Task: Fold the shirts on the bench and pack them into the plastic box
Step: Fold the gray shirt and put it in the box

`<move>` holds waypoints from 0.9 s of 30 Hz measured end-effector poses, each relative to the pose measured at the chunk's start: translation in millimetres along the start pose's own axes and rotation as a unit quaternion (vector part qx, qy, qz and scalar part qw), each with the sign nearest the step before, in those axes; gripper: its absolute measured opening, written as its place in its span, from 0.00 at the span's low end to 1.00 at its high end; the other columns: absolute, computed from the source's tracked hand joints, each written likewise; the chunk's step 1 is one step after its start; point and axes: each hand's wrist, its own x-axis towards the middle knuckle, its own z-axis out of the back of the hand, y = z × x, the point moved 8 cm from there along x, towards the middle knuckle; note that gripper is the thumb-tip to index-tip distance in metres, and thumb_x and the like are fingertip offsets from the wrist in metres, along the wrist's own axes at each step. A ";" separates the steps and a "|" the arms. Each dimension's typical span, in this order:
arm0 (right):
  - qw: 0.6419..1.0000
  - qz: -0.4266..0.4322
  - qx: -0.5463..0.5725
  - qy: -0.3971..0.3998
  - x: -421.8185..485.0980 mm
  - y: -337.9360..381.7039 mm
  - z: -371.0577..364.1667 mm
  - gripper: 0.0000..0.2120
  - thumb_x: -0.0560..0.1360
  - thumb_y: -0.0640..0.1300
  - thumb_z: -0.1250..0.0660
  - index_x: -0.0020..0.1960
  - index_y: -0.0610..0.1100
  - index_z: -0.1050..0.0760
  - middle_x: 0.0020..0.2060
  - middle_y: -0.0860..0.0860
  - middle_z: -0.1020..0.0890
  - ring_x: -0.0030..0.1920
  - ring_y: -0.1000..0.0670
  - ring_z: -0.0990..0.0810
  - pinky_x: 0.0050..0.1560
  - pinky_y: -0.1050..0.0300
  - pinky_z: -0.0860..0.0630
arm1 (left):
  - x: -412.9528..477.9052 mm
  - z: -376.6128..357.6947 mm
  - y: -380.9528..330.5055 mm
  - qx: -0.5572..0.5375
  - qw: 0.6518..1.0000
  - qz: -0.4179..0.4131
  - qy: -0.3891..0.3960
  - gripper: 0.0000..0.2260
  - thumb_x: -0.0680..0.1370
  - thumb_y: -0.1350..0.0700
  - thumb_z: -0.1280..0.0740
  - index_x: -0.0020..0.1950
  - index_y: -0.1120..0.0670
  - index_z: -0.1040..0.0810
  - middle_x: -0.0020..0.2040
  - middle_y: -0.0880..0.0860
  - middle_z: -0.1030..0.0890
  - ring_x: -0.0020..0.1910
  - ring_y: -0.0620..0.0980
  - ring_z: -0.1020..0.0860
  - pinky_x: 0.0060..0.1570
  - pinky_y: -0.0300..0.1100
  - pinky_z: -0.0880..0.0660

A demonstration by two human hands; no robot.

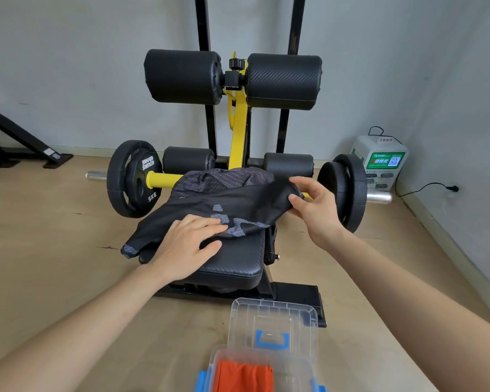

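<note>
A black shirt (pixel 232 202) with grey patterned patches lies spread over the far part of the black padded bench seat (pixel 235 264). My left hand (pixel 187 244) rests flat on the shirt's near edge, fingers straight. My right hand (pixel 313 203) pinches the shirt's right edge between thumb and fingers, lifting the cloth slightly. One sleeve hangs off the seat's left side. On the floor in front stands the clear plastic box (pixel 303 372) with blue latches, and an orange folded shirt (pixel 244 376) lies inside it.
The box's clear lid (pixel 272 323) with a blue handle leans against the bench's base. Black weight plates (pixel 133 178) sit on a yellow bar on both sides. Padded rollers (pixel 181 76) rise behind. A white and green charging unit (pixel 379 162) stands by the right wall.
</note>
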 end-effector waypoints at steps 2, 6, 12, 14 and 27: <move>0.994 0.071 -0.077 0.017 -1.6 23.8 -21.3 0.17 0.76 0.31 0.33 0.59 0.50 0.20 0.51 0.54 0.17 0.50 0.53 0.20 0.54 0.52 0.19 | 0.7 5.9 6.0 -0.078 0.997 0.028 -0.004 0.22 0.76 0.39 0.43 0.66 0.41 0.21 0.65 0.37 0.23 0.66 0.40 0.29 0.65 0.45 0.32; 0.956 0.130 -0.160 0.207 -26.2 33.3 -92.7 0.22 0.77 0.33 0.32 0.67 0.48 0.24 0.57 0.53 0.17 0.58 0.59 0.21 0.60 0.62 0.26 | 0.8 22.2 28.4 -0.273 0.950 0.133 -0.076 0.12 0.81 0.54 0.33 0.62 0.44 0.19 0.56 0.42 0.17 0.57 0.41 0.21 0.61 0.43 0.25; 0.975 0.085 -0.063 0.194 -22.3 19.7 -88.4 0.22 0.74 0.28 0.31 0.65 0.44 0.23 0.57 0.47 0.17 0.57 0.50 0.18 0.60 0.57 0.23 | 5.4 17.6 30.0 -0.308 0.931 0.192 -0.035 0.21 0.80 0.46 0.35 0.74 0.41 0.30 0.46 0.44 0.17 0.58 0.43 0.21 0.63 0.46 0.28; 0.982 0.076 -0.104 0.141 -10.6 10.3 -67.5 0.22 0.72 0.30 0.30 0.61 0.49 0.22 0.52 0.48 0.17 0.52 0.49 0.18 0.56 0.56 0.22 | 10.4 13.2 24.1 -0.247 0.951 0.183 -0.010 0.26 0.77 0.38 0.36 0.75 0.39 0.32 0.54 0.43 0.17 0.59 0.46 0.23 0.65 0.50 0.29; 0.955 0.055 -0.233 0.174 -29.3 -14.3 -77.1 0.31 0.68 0.48 0.20 0.69 0.49 0.27 0.59 0.55 0.24 0.52 0.54 0.21 0.50 0.64 0.24 | 38.3 29.3 7.7 -0.202 0.968 0.125 -0.076 0.10 0.76 0.53 0.27 0.57 0.49 0.15 0.51 0.50 0.17 0.46 0.47 0.18 0.53 0.48 0.22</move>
